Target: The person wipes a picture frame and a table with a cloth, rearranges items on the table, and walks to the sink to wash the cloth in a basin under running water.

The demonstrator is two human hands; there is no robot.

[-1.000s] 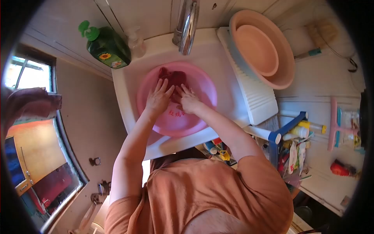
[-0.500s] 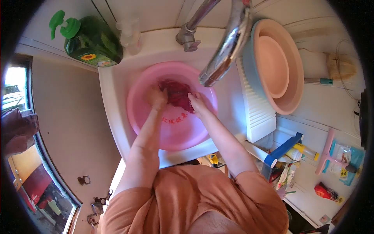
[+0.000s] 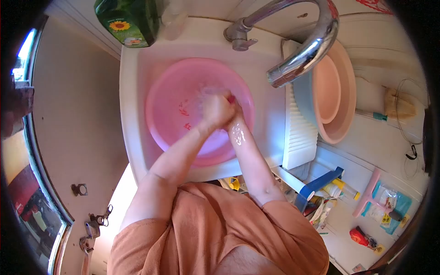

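Note:
My left hand [image 3: 216, 110] and my right hand [image 3: 235, 114] are pressed together above the pink basin [image 3: 158, 126]. Both are closed around a bunched dark red cloth [image 3: 232, 99], of which only a small bit shows between the fingers; most of it is hidden. Water in the basin looks disturbed beneath my fists, and red printed characters [image 3: 183, 110] show on its bottom. My right forearm is wet and shiny. The basin sits inside a white sink [image 3: 130, 110].
A chrome faucet [image 3: 300, 64] arches over the sink's right side. A green soap bottle [image 3: 128, 23] stands at the back left corner. At right are a white washboard [image 3: 300, 149] and nested peach basins [image 3: 341, 110]. A blue-and-white rack [image 3: 323, 181] lies lower right.
My hands have come together and bunched the dark red cloth, which was spread between them in the basin. The view has shifted, and the printed characters now appear further left.

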